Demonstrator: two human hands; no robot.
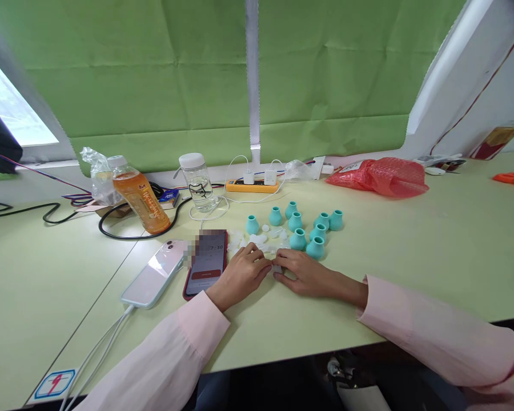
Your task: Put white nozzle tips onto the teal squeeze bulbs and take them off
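Observation:
My right hand (pixel 302 273) is closed around a small whitish piece (pixel 277 268), mostly covered by its fingers. Against it from the other side comes my left hand (pixel 242 274), thumb and fingers pinched together; what they hold is hidden. Just beyond the hands lie several translucent white pieces (pixel 259 239) in a loose pile. Turquoise rounded pots with narrow necks stand around that pile, among them one pot (pixel 252 225) at its left, and another pot (pixel 315 248) close behind my right hand.
A phone with its screen lit (pixel 205 265) lies beside my left wrist, with a pale phone (pixel 156 274) on a cable farther left. Behind are a tilted orange drink bottle (pixel 141 200), a clear bottle (pixel 200 185), a yellow power strip (pixel 252 186) and a red bubble-wrap bag (pixel 381 177).

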